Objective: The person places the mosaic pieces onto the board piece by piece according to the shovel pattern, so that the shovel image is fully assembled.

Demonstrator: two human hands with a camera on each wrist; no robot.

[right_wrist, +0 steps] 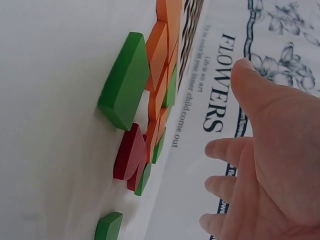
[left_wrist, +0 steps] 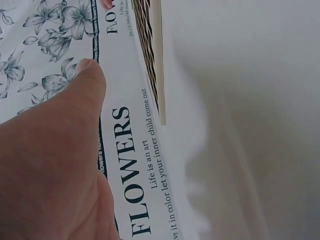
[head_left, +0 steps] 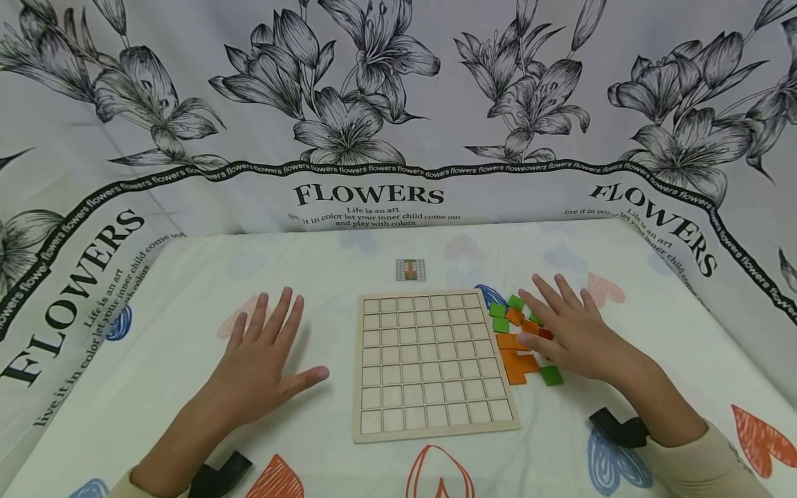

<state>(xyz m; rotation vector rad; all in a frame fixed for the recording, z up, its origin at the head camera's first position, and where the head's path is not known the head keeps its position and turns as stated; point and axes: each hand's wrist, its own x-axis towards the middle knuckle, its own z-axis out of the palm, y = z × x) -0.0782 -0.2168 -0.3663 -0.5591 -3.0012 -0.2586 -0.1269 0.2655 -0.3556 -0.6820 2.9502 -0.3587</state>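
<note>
A square wooden grid board (head_left: 436, 360) with rows of square cells lies in the middle of the table, its cells bare. My left hand (head_left: 264, 366) is spread out to the left of the board, fingers straight, holding nothing. Over on the right, my right hand (head_left: 573, 328) hovers with fingers extended above a loose cluster of square tiles. Orange tiles (head_left: 512, 363), green tiles (head_left: 500, 324) and dark red tiles (right_wrist: 129, 154) make up that cluster beside the board's right edge. Part of the cluster is hidden under the right hand in the head view.
A small card with a printed grid pattern (head_left: 410, 270) lies behind the board. The tabletop is covered by a white cloth (head_left: 324, 263) with heart prints. A flower-printed curtain (head_left: 398, 145) stands along the back and sides. Black straps (head_left: 221, 474) sit at both wrists.
</note>
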